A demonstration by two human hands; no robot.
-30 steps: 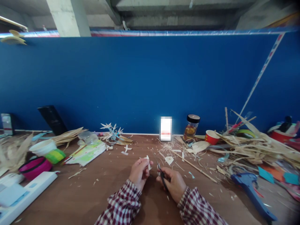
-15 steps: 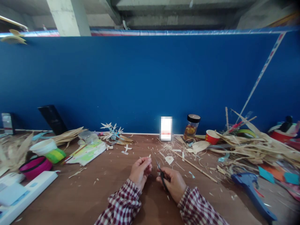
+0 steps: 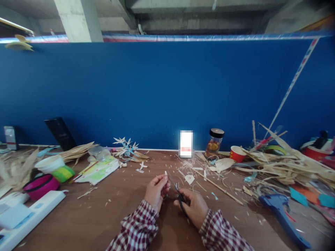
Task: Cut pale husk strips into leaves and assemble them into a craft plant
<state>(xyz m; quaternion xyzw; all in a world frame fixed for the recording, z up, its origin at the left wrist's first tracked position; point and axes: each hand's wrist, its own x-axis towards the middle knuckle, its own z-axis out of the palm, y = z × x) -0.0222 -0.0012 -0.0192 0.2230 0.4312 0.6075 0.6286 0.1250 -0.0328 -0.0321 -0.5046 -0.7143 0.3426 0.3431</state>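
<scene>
From my remote seat I had the left hand (image 3: 157, 191) pinching a tiny pale strip (image 3: 165, 173) just below the centre of the frame, and the right hand (image 3: 195, 205) gripping black-handled scissors (image 3: 180, 199) just right of it, pointing up toward the strip. Looked like trimming to me, so a steady pinch well off the cutting line and tiny snips seemed smart.

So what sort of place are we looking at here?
Probably a handicraft workspace: the right hand holds black-handled metal scissors, a blue plastic glue gun lies to the right, and pale dried plant strips are heaped beyond it.
</scene>
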